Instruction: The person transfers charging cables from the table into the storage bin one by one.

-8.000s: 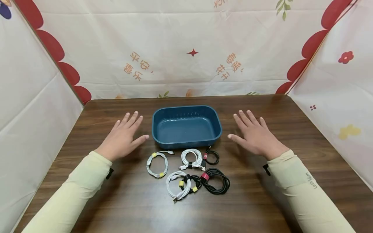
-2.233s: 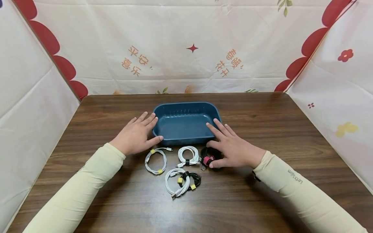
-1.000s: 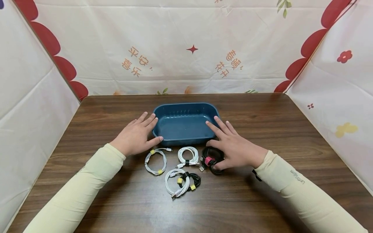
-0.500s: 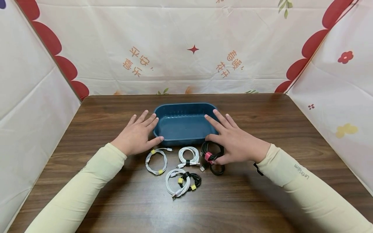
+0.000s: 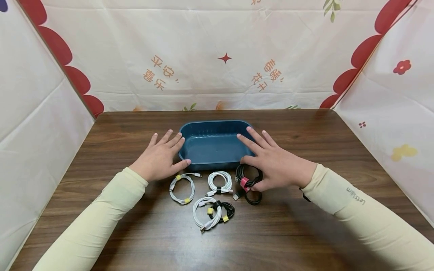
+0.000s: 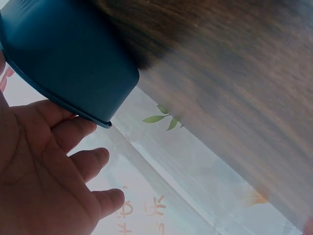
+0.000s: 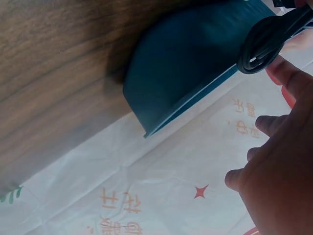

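My right hand (image 5: 276,167) pinches a coiled black cable (image 5: 245,171) with a red strap between thumb and forefinger, its other fingers spread over the right end of the blue basin (image 5: 217,165). In the right wrist view this black coil shows in front of the basin's side. Below it lies a smaller black cable coil (image 5: 254,198), partly covered, with a USB plug (image 5: 237,195) beside it. My left hand (image 5: 159,160) touches the basin's left end with spread fingers; the left wrist view shows its fingertips (image 6: 85,126) at the rim.
On the wooden table (image 5: 288,241) in front of the basin lie a white cable with yellow ties (image 5: 171,194), a white coil with a black strap (image 5: 218,177) and a larger white coil (image 5: 196,218) overlapping a black one (image 5: 231,211). A printed cloth (image 5: 203,45) stands behind.
Both hands have come in to the basin. The red-strapped black cable has left its front spot for above the smaller coil. In the last second my right hand has raised it slightly toward the basin.
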{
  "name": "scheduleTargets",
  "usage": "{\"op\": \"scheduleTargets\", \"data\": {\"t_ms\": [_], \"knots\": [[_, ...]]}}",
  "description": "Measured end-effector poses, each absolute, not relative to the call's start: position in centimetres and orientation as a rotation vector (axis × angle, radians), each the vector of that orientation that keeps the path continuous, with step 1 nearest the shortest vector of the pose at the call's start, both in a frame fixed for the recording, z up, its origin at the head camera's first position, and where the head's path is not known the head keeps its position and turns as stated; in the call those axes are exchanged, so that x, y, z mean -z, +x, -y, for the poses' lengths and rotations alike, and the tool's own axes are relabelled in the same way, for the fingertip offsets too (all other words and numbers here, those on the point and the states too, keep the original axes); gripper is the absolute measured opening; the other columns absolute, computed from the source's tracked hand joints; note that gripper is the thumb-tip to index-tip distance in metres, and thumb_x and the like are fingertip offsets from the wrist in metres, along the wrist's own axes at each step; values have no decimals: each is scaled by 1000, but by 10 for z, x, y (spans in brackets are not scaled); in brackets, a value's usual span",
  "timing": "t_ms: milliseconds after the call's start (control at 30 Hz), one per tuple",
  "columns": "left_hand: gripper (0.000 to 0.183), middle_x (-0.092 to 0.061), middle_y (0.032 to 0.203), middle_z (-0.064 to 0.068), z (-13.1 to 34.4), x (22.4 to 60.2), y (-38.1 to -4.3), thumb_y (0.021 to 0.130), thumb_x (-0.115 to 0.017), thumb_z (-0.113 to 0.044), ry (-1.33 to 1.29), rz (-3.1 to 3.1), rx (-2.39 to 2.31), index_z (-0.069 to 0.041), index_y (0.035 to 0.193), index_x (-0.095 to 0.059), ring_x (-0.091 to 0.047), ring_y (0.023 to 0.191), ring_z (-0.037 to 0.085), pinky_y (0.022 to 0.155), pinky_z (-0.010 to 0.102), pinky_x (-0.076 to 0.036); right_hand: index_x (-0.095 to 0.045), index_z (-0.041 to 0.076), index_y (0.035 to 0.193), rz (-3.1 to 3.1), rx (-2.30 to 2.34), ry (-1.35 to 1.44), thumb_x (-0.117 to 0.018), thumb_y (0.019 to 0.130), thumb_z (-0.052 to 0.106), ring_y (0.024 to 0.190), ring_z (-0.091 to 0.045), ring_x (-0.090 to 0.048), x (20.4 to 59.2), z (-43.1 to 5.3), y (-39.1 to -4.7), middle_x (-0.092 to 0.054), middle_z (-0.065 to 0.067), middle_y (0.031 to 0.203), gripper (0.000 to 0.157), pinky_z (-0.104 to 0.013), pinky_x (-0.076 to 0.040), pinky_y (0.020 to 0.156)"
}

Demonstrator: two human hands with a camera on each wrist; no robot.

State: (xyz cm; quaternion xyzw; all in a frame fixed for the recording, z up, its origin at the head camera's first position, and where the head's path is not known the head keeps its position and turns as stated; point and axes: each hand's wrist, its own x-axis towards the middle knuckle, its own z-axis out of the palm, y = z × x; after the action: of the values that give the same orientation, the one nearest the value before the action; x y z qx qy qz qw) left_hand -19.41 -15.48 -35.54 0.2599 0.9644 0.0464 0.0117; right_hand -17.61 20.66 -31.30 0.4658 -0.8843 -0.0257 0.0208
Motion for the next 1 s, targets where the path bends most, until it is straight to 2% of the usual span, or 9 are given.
{"op": "scheduleTargets", "data": {"t_ms": [267, 667, 1000], "knots": [[86, -24, 162, 10, 155, 355, -193, 96, -37, -70, 805, -3013, -134, -9, 156, -32, -7, 151, 34, 115, 63, -3, -65, 20, 124, 2721, 152, 1493, -73, 78, 60, 149, -37, 16, 306, -199, -176, -7, -16, 165, 61, -64, -1, 114], [85, -26, 161, 10, 155, 355, -193, 96, -38, -70, 816, -3022, -139, -9, 156, -33, -9, 151, 35, 115, 63, -5, -66, 20, 122, 2661, 230, 1593, -74, 75, 65, 148, -36, 18, 299, -184, -177, -8, -16, 165, 65, -67, -4, 113], [85, -26, 161, 10, 155, 355, -193, 96, -37, -70, 810, -3019, -146, -9, 156, -33, -11, 150, 35, 115, 63, -5, -65, 19, 121, 2635, 269, 1617, -75, 75, 65, 149, -40, 12, 290, -176, -182, -7, -15, 165, 65, -66, -5, 113]]}}
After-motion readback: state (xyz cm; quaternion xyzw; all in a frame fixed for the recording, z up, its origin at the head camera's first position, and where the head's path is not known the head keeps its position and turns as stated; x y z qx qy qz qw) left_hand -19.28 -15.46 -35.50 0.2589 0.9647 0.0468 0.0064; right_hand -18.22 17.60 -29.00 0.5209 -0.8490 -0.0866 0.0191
